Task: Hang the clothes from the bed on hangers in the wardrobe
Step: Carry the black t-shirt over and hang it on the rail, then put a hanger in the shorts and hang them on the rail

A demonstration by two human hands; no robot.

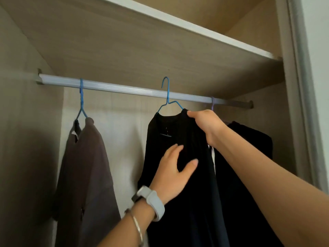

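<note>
A black garment (178, 132) is on a blue wire hanger (167, 97), held in front of the silver wardrobe rail (124, 89). The hanger's hook rises in front of the rail and above it, and I cannot tell whether it rests on the rail. My right hand (206, 125) grips the garment's right shoulder at the hanger's end. With its fingers spread, my left hand (174, 168) lies flat against the front of the black cloth. A brown-grey garment (85, 166) hangs on another blue hanger (81, 102) at the left of the rail.
Another black garment (249, 148) hangs at the right end of the rail on a pale purple hook (212, 102). A wooden shelf (160, 41) runs just above the rail. The wardrobe's side walls close in left and right, and a door frame (302, 104) stands at right.
</note>
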